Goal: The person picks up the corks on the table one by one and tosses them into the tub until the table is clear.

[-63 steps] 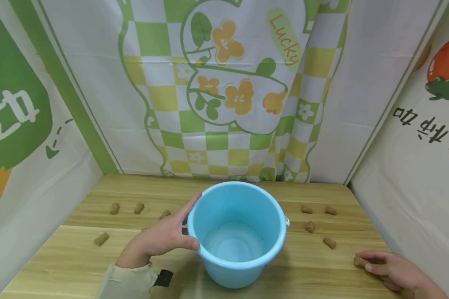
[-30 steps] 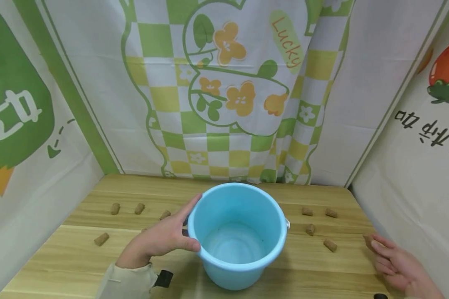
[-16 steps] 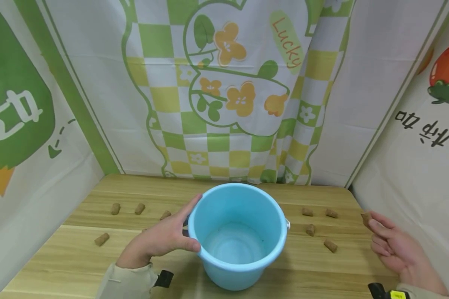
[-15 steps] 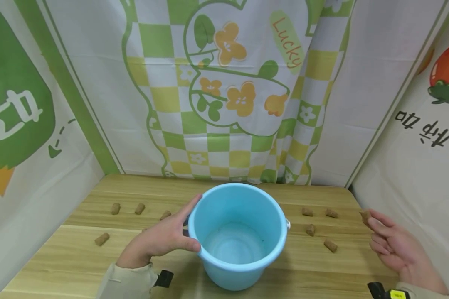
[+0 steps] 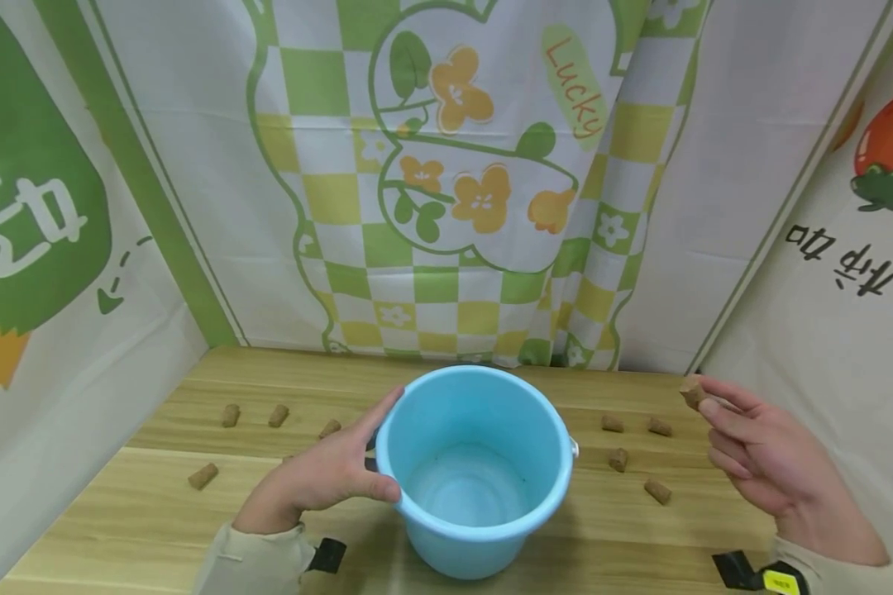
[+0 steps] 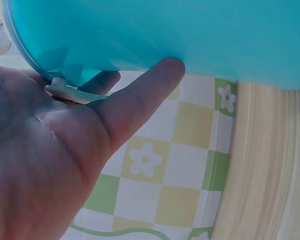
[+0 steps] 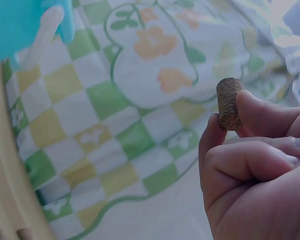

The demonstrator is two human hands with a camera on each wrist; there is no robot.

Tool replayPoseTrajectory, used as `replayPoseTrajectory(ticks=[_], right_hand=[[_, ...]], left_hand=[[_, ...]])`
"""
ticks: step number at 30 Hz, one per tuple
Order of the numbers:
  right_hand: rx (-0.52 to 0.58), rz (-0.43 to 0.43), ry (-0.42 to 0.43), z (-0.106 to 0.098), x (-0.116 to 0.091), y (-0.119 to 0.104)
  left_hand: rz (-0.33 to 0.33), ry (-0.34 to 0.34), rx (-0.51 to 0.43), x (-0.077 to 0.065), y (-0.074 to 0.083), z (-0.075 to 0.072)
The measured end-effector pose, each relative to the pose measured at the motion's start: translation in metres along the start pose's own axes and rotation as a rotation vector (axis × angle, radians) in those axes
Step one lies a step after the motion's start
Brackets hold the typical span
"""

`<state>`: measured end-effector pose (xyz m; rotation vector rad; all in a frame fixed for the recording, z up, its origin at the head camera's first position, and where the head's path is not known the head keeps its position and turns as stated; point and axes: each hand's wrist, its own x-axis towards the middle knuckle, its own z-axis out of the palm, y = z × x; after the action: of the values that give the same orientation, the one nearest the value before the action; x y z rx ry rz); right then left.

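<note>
A light blue bucket [image 5: 470, 549] stands upright on the table, its inside bare. My left hand [image 5: 320, 471] lies against its left side, thumb and finger spread along the rim. In the left wrist view, a straight finger [image 6: 145, 97] touches the outer wall, beside the white handle [image 6: 72, 93]. Off to the right, my right hand [image 5: 770, 450] pinches a brown cork [image 5: 692, 392] between thumb and fingertips, raised above the table. The right wrist view shows this cork [image 7: 230, 102] from the side, held near its lower end.
Several corks lie on the wooden table [image 5: 156, 529]: one cork [image 5: 657, 492] and others right of the bucket, another cork [image 5: 203, 475] among those on the left. A checked curtain [image 5: 432, 281] hangs behind, with printed cloth walls at both sides.
My right hand has lifted the cork from the table's right side, moving it up and lately leftward. My left hand and the bucket hold their place.
</note>
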<state>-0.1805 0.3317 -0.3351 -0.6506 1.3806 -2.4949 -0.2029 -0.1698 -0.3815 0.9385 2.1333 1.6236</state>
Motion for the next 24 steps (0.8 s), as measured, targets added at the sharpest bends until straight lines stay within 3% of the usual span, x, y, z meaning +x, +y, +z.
replayPoseTrajectory(ticks=[4, 12, 16, 21, 24], right_hand=[[-0.111, -0.037, -0.030, 0.016, 0.011, -0.007], [-0.353, 0.002, 0.104, 0.050, 0.030, -0.014], [-0.603, 0.019, 0.191, 0.073, 0.038, -0.013], [-1.061, 0.070, 0.266, 0.104, 0.043, -0.015], [-1.196, 0.092, 0.256, 0.117, 0.046, -0.015]], left_hand=[[0.004, -0.001, -0.001, 0.000, 0.000, 0.000], [0.006, -0.011, -0.026, 0.000, 0.000, 0.001], [0.009, -0.014, -0.029, 0.000, 0.000, 0.001], [0.023, -0.019, -0.028, 0.001, 0.000, 0.001], [0.031, -0.019, -0.023, 0.001, 0.000, 0.001]])
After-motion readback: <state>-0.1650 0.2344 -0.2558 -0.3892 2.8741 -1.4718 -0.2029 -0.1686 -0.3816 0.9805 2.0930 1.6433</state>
